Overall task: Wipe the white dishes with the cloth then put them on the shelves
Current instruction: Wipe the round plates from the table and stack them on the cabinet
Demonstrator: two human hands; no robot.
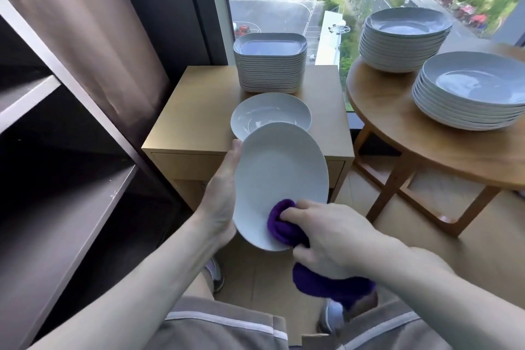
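My left hand [223, 187] holds a white oval plate [279, 176] by its left rim, tilted up toward me. My right hand [326, 231] grips a bunched purple cloth [284, 224] and presses it against the plate's lower face; the cloth's loose end [332, 285] hangs below my wrist. A second white bowl-like dish [270, 113] lies on the small wooden cabinet [193, 116] just behind the held plate. Dark empty shelves [56, 207] stand at the left.
A stack of squarish white plates [270, 65] sits at the cabinet's back by the window. Two stacks of round white plates [403, 40] [471, 91] stand on a round wooden table [397, 122] at the right. A brown curtain [93, 23] hangs behind the shelves.
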